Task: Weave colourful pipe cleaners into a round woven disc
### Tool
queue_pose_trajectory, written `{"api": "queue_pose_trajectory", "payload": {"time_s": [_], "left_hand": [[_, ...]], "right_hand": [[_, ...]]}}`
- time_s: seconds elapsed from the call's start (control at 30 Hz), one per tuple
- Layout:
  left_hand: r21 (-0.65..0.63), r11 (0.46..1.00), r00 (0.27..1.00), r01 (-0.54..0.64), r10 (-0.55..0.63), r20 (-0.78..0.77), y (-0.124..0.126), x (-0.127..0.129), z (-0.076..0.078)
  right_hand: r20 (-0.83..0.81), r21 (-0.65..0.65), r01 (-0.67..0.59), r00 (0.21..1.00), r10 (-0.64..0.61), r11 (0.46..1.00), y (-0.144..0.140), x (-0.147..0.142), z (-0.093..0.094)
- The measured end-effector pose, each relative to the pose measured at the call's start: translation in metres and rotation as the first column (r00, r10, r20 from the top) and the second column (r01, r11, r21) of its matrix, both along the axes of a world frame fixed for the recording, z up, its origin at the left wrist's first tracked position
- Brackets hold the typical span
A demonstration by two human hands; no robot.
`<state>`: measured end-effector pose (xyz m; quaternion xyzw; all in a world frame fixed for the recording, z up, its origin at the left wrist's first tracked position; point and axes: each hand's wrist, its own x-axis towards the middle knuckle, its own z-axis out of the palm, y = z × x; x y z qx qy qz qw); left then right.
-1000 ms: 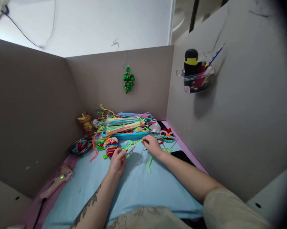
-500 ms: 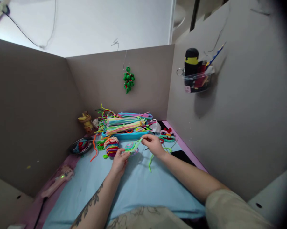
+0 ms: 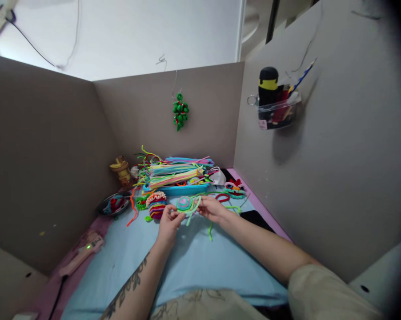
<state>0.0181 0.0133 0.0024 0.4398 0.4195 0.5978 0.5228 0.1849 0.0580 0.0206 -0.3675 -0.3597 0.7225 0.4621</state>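
Between my hands is a round coil of pipe cleaners [image 3: 184, 203], pink and teal in the middle with a green outer ring. My left hand [image 3: 170, 221] pinches its lower left edge between thumb and fingers. At its right side, my right hand [image 3: 211, 208] has its fingers closed on a light green pipe cleaner [image 3: 198, 204], which curves round beside the coil with an end hanging down. Just left of the coil, a striped pipe-cleaner piece [image 3: 157, 207] with a peach ruffled top lies on the blue cloth [image 3: 217, 271].
Behind my hands, a blue tray [image 3: 177, 190] is heaped with bundled pipe cleaners [image 3: 174, 174]. A dark bowl [image 3: 102, 208] and a pink glue gun [image 3: 82, 254] lie to the left. On the right are a black flat object [image 3: 255, 219] and a clear wall-hung container [image 3: 277, 109].
The light green strand, stretched taut up to the right before, now bends down around the coil. My right hand has come lower, and the coil's face has turned more toward me.
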Motion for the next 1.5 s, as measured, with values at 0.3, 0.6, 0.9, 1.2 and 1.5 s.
{"api": "queue_pose_trajectory", "payload": {"time_s": [0.3, 0.6, 0.9, 1.2, 1.5], "left_hand": [[0.052, 0.999, 0.999, -0.009, 0.007, 0.037, -0.002, 0.000, 0.002], [0.068, 0.997, 0.998, -0.030, 0.026, 0.058, -0.001, 0.000, 0.000], [0.061, 0.998, 0.999, -0.017, 0.013, 0.053, -0.001, 0.002, -0.003], [0.012, 0.999, 0.987, -0.036, 0.033, 0.154, -0.002, 0.003, 0.004], [-0.006, 1.000, 0.990, -0.017, 0.018, 0.138, -0.005, 0.006, 0.002]], "right_hand": [[0.306, 0.388, -0.181, 0.950, 0.059, 0.904, -0.011, -0.002, 0.004], [0.270, 0.462, -0.371, 0.924, 0.271, 0.806, -0.019, -0.010, 0.000], [0.272, 0.644, -0.174, 0.962, -0.011, 0.745, -0.030, -0.029, -0.011], [0.259, 0.913, 0.067, 0.670, -0.696, 0.403, -0.032, -0.019, -0.014], [0.192, 0.975, -0.201, 0.562, -0.805, 0.093, -0.045, -0.014, -0.008]]}}
